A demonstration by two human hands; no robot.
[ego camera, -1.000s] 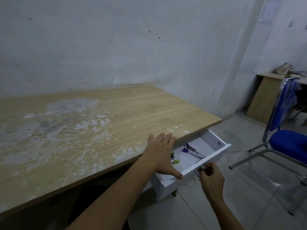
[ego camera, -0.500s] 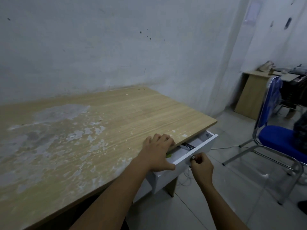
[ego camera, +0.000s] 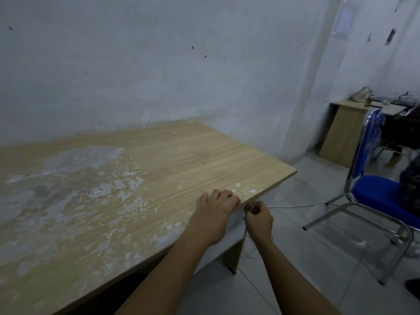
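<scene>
I read this as the last of closing the drawer (ego camera: 235, 228). It sits pushed home under the table (ego camera: 159, 178), at about four o'clock from the middle of the top, and only a pale strip of its front shows between my wrists.

My left hand (ego camera: 216, 214) is curled over the table's near edge and grips it, I judge to brace the table while the other hand works. My right hand (ego camera: 258, 218), just at three o'clock of the left, is closed in a pinch on the small knob (ego camera: 248, 208) on the drawer front. Whether that is a pull or a key, I cannot tell.

A white cable (ego camera: 295, 206) runs along the floor toward the blue chair (ego camera: 381, 192), further out at three o'clock and well apart from the drawer.
</scene>
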